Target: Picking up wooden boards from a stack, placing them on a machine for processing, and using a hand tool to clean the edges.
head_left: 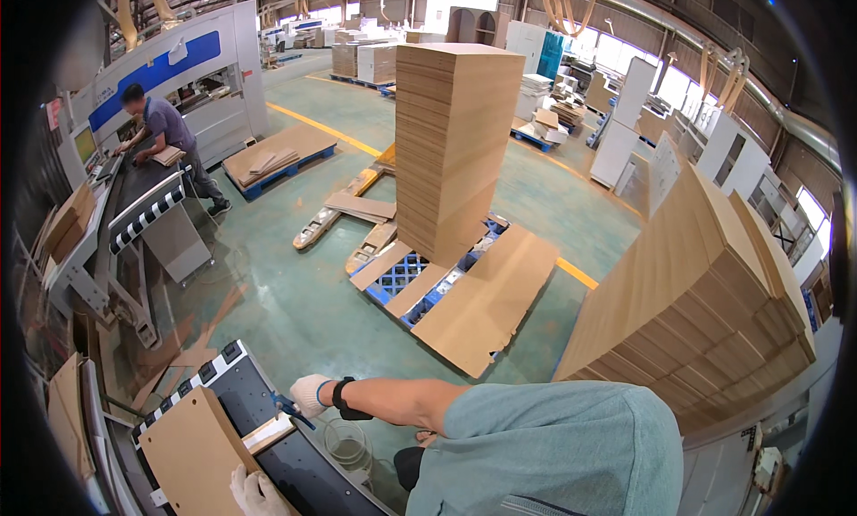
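Observation:
My right hand (312,395), in a white glove with a black band at the wrist, is closed round a blue air blow gun (287,405). The gun is over a dark machine bed (243,393) at the lower left. My left hand (253,493), also gloved, lies with its fingers stretched on the near edge of a brown board (192,449). That board has small holes near its edges and rests on the bed. Beside it, a pale strip (268,433) crosses the bed below the blow gun.
A tall stack of brown boards (446,150) stands on a blue pallet (412,288) ahead. More stacked boards (687,293) rise at the right. A yellow pallet jack (335,208) sits behind. At the left, a co-worker (170,132) bends over a machine (210,79). Clear looped tubing (348,445) hangs by the bed.

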A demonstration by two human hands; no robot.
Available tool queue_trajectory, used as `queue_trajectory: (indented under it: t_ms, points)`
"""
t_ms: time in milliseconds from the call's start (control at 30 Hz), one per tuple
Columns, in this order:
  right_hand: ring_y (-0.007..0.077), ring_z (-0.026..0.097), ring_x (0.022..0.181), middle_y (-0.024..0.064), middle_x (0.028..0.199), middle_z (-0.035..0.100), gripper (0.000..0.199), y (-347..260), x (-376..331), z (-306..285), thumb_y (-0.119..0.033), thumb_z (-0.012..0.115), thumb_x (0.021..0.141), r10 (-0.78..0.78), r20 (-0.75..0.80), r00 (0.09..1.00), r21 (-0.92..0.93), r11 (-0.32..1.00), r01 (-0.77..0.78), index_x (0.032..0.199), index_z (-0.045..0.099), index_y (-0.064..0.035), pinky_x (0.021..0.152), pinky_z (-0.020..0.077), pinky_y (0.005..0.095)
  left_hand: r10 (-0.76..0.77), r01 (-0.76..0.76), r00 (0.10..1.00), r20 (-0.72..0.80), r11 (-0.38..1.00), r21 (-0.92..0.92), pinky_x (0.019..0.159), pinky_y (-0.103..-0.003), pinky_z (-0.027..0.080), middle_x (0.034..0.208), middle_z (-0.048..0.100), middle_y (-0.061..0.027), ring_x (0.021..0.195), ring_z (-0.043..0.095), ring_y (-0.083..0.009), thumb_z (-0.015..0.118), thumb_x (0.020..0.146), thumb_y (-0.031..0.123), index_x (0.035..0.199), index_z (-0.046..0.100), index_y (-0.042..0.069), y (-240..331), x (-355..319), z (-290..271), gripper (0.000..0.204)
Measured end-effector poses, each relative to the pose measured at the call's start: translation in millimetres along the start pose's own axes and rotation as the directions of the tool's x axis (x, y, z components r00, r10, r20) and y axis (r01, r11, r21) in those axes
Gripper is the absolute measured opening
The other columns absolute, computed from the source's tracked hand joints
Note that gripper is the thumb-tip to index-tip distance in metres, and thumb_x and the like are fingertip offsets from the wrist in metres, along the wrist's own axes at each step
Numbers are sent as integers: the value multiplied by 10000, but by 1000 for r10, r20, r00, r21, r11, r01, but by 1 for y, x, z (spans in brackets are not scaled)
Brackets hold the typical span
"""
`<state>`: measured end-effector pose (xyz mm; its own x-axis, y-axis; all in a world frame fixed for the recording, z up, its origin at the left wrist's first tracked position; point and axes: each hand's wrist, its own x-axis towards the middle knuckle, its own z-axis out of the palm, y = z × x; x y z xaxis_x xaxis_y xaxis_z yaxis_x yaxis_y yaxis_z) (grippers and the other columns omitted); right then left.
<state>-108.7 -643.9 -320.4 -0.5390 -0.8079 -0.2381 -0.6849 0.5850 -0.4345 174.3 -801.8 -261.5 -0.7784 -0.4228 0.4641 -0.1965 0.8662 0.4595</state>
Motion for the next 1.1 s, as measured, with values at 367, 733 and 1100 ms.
queue_trajectory:
  t_ms: [367, 733, 1100]
  points:
    - [430, 758, 912, 252, 913, 769, 277, -2, -4, -2, -274, 698, 856, 8, -24, 1000, -10, 1000, -8, 874, 808, -19, 785, 606, 505, -24, 24, 1000, 8, 1000, -11, 1141, -475, 461, 1351, 696, -204, 1289, 610, -391, 710, 975, 206, 1066, 791, 35, 2, 0, 0, 210]
    - [433, 757, 901, 253, 905, 769, 288, -4, -10, -7, -282, 692, 857, 0, -38, 999, -21, 1000, -1, 876, 810, -21, 778, 606, 503, -28, 28, 999, 30, 1000, 1, 1135, -474, 467, 1336, 701, -216, 1278, 616, -395, 712, 971, 196, 1065, 791, 21, 4, 2, -1, 214]
    - [451, 749, 881, 264, 877, 756, 285, -4, -11, -3, -281, 722, 826, -7, -80, 997, 18, 1000, 9, 850, 796, -7, 761, 604, 508, -24, 24, 1000, 18, 1000, 1, 1133, -467, 468, 1342, 696, -215, 1273, 618, -393, 717, 969, 207, 1071, 794, 19, 2, 0, -2, 228]
